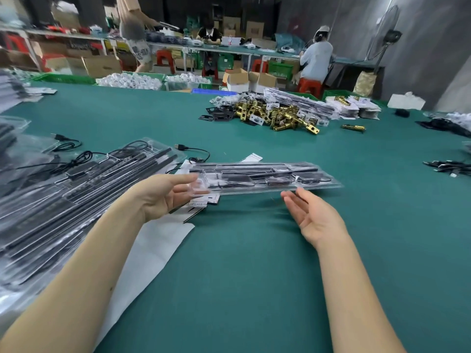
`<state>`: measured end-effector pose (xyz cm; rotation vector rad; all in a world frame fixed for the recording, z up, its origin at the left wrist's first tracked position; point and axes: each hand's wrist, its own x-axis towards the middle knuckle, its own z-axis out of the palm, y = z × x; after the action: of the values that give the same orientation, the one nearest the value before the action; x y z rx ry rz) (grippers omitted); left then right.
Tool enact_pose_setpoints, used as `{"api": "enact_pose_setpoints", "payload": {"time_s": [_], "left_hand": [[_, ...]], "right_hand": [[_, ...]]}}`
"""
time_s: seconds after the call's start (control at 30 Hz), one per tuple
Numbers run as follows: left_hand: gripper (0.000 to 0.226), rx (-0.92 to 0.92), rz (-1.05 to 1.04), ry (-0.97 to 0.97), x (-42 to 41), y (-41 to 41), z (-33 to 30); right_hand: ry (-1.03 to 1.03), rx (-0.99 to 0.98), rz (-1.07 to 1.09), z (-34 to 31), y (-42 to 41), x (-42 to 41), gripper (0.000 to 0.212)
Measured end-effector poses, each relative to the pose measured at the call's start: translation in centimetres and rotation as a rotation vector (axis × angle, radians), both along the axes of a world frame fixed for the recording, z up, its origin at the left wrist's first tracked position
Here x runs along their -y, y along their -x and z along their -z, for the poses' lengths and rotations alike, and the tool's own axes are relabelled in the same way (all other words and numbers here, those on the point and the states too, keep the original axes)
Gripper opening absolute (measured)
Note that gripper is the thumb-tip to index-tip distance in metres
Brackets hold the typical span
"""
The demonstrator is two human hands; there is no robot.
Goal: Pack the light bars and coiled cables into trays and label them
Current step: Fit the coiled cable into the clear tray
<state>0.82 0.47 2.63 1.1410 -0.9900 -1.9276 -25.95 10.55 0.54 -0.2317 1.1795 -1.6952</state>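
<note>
Green matting covers the bench in front of you, and the clear tray, already loaded with black light bars and what look like cable parts, hangs just above it. Your left hand carries the tray's near-left end on loosely spread, nearly straight fingers, thumb above the rim; whether it truly pinches the plastic I cannot tell. Your right hand sits just below the tray's front edge, palm up and relaxed, gripping nothing and perhaps only brushing it.

That is the weak point. The tray is long and thin, and most of it reaches past your left hand with no firm hold, so it could sag or twist and spill the bars onto the matting. Bring your right hand under the tray's right half before you move it.

Beneath the tray's left end lie a small printed label and a white sheet; setting the tray down there would bury the label. Left of the tray, the heap of packed trays leans loosely, and the black USB cable behind the tray could snag a corner as you pass.
</note>
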Motion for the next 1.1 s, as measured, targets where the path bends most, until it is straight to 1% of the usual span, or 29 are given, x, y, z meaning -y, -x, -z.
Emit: {"api": "enact_pose_setpoints", "payload": {"time_s": [0.07,0.17,0.3,0.33,0.4,0.5,0.63,0.7,0.77,0.87,0.93,1.0,1.1], "left_hand": [[0.031,-0.035,0.008,-0.013,0.1,0.0,0.1],[0.025,-0.081,0.020,-0.037,-0.1,0.0,0.0],[0.032,-0.173,-0.016,-0.094,-0.3,0.1,0.0],[0.030,-0.183,-0.018,-0.101,-0.4,0.1,0.0],[0.025,-0.186,-0.020,-0.106,-0.4,0.2,0.0],[0.032,-0.176,-0.023,-0.093,-0.6,0.2,0.0],[0.029,-0.168,0.013,-0.082,-0.9,0.4,-0.1],[0.024,-0.083,0.042,-0.030,-1.0,0.8,0.1],[0.019,0.009,0.058,0.044,-1.1,1.4,0.2],[0.015,0.049,0.087,0.092,-1.4,2.6,0.6],[0.009,0.081,0.110,0.103,-1.8,3.4,1.0],[0.011,0.149,0.134,0.116,-2.1,4.1,1.4],[0.015,0.190,0.176,0.104,-2.3,4.4,1.4]], "right_hand": [[0.009,0.005,0.023,0.1,-0.1,0.1,0.008],[0.052,0.054,0.034,0.2,-0.4,0.2,0.004],[0.100,0.110,-0.005,0.2,-0.9,0.3,0.008],[0.111,0.118,-0.014,0.2,-1.1,0.3,0.008],[0.124,0.125,-0.012,0.2,-1.5,0.4,0.007],[0.137,0.133,0.009,0.1,-1.8,0.5,0.006],[0.131,0.092,0.002,0.1,-1.2,0.2,0.004],[0.080,0.003,-0.031,0.1,-0.2,0.0,0.003],[-0.021,-0.136,-0.073,0.1,1.0,-0.4,0.003],[-0.185,-0.312,-0.088,0.3,2.5,-1.0,0.009],[-0.332,-0.478,-0.118,0.4,3.1,-1.3,0.017],[-0.463,-0.648,-0.174,0.0,3.5,-1.3,0.025],[-0.538,-0.870,-0.212,-1.0,3.5,-1.4,0.029]]}}
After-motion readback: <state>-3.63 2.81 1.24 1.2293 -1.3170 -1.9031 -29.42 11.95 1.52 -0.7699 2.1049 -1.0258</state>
